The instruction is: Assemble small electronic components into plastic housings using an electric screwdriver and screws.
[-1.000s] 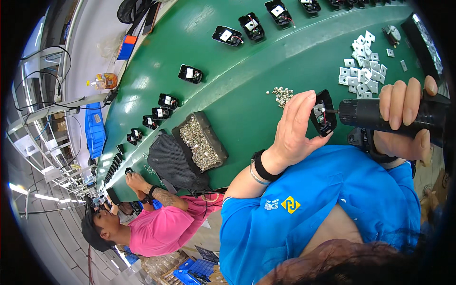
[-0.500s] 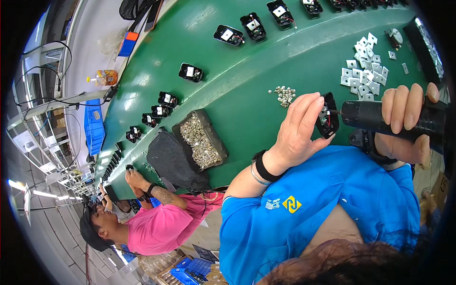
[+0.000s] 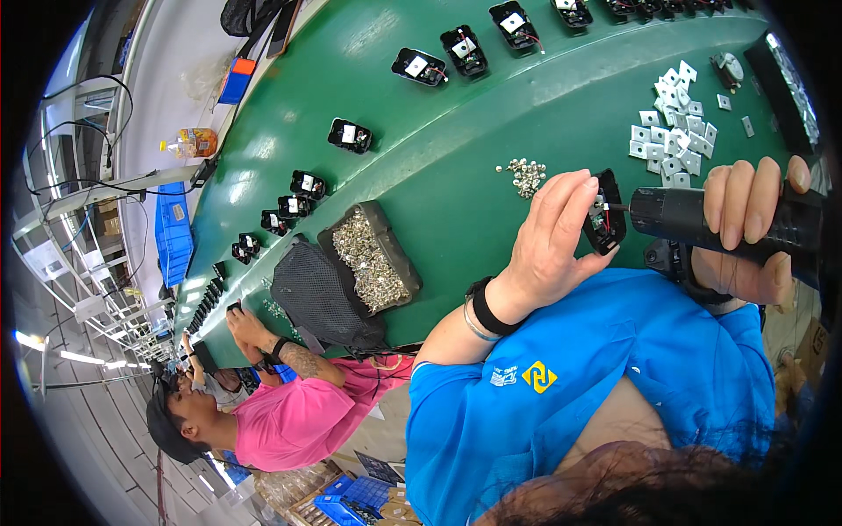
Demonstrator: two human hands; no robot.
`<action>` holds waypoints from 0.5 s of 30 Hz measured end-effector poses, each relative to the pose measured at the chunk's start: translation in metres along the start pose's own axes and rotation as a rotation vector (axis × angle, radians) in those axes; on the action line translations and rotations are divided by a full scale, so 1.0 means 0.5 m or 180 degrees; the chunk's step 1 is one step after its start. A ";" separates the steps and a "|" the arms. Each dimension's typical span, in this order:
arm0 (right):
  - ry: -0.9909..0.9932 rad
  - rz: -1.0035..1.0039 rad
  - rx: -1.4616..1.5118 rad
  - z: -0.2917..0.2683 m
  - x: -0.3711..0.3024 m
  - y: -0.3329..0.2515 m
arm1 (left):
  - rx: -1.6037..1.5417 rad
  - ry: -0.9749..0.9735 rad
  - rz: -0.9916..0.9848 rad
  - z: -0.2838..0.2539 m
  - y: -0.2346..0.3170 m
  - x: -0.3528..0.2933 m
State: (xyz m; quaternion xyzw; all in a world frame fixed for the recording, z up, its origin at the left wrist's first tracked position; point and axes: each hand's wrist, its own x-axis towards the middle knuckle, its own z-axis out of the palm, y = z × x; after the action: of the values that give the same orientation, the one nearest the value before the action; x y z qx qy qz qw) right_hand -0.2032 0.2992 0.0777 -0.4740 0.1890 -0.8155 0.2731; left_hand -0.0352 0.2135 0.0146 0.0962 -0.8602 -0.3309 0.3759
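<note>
Left hand [image 3: 551, 230], half-curled, grips a boxy black plastic housing [image 3: 605, 226] by the green tabletop [image 3: 452, 188]'s near edge; right hand [image 3: 744, 202] encircles a black cylindrical screwdriver [image 3: 671, 215].

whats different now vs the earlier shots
The left hand and its black housing shifted slightly right since the first picture; the row of housings slid slightly left since the second. Nothing was grasped or released. The right hand still grips the black driver; the square plates stay put.
</note>
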 end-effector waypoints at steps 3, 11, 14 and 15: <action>-0.0020 0.0012 -0.0038 -0.001 -0.002 -0.009 | -0.0028 -0.0001 0.0030 0.001 0.006 0.003; -0.0255 -0.0097 -0.0087 -0.005 -0.003 -0.001 | 0.0069 -0.0009 0.0033 0.000 0.005 0.000; -0.0190 -0.0124 -0.0061 0.001 -0.003 -0.002 | 0.0048 -0.0027 0.0020 0.001 0.007 0.002; -0.0190 -0.0123 -0.0074 0.002 -0.002 -0.004 | 0.0036 -0.0026 0.0024 0.002 0.008 0.003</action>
State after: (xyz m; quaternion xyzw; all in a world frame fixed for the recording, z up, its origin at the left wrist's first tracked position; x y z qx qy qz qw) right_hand -0.2024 0.3015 0.0786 -0.5048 0.1810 -0.8038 0.2573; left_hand -0.0367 0.2164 0.0178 0.0937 -0.8639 -0.3250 0.3731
